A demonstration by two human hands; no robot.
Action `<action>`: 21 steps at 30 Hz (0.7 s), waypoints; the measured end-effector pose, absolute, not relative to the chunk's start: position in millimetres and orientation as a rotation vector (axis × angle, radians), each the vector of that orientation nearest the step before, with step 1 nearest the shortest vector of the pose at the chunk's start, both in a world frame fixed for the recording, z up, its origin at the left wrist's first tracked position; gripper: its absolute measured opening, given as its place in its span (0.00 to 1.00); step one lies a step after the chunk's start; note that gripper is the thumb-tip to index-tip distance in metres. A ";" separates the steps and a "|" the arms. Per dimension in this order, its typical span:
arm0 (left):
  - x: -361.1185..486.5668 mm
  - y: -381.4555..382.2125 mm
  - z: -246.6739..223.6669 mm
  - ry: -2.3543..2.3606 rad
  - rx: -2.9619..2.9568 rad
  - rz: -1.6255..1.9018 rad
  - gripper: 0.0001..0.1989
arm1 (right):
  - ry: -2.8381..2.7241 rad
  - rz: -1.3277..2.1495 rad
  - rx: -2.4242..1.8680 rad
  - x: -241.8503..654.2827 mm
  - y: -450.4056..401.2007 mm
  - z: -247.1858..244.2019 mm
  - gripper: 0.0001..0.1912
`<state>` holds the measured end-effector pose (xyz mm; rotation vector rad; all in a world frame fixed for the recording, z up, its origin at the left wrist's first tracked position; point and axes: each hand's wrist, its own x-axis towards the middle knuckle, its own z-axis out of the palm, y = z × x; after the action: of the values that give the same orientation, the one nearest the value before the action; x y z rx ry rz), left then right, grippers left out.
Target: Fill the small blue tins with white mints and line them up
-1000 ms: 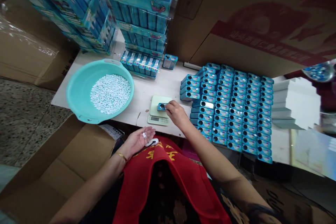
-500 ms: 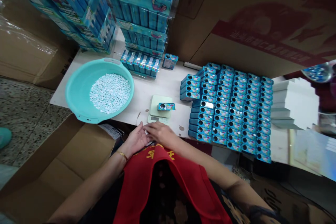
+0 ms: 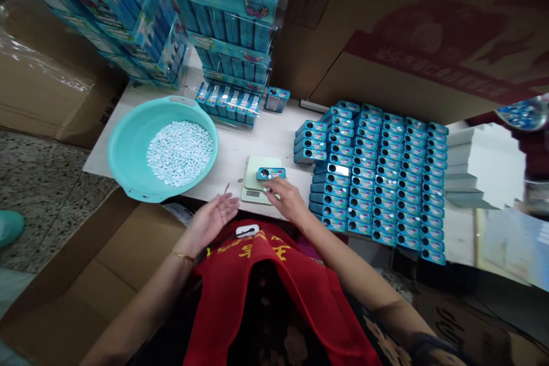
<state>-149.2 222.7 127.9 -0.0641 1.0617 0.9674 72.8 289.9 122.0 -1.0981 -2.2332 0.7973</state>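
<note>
A blue candy box (image 3: 278, 174) with a dark round hole at one end lies on a pale green kitchen scale (image 3: 253, 195). My right hand (image 3: 286, 197) reaches over the scale's right side, its fingertips pinched together at the box's near edge. A tiny white candy seems to show at those fingertips. Palm up, my left hand (image 3: 214, 216) hovers before the table edge with its fingers spread, and I see nothing in it. To its upper left, a turquoise basin (image 3: 124, 151) holds a heap of small pale candies (image 3: 180, 151).
Rows of blue boxes (image 3: 360, 174) stand right of the scale. Display packs (image 3: 227, 46) are stacked behind, beside a single box (image 3: 277, 99). A large carton (image 3: 386, 63) walls off the back right. An open cardboard box (image 3: 124, 246) sits below the left edge.
My hands were together in front of the scale and have parted. The right hand has moved up and right to the box; the left has drawn slightly left and opened.
</note>
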 end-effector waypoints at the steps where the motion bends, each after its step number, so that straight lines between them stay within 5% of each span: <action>1: -160.4 227.6 129.5 1.150 0.012 1.024 0.12 | -2.238 0.750 -1.132 77.2 298.6 123.7 0.12; 6: -229.4 262.6 116.5 1.803 0.689 1.167 0.17 | -2.388 0.596 -1.228 80.5 326.8 123.9 0.13; 10: -282.8 298.8 87.3 2.197 1.238 0.609 0.23 | -2.469 0.530 -1.271 77.1 332.7 120.1 0.15; 16: -297.3 328.8 53.2 2.260 1.311 -0.016 0.50 | -2.286 0.414 -1.353 97.9 314.9 123.9 0.14; 21: -274.1 338.8 40.9 2.199 1.195 0.290 0.40 | -2.186 0.513 -1.367 110.0 289.1 116.2 0.13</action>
<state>-274.1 338.8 40.9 1.1948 2.1989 0.2898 110.0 289.1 116.2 -1.3668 -2.1857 0.5135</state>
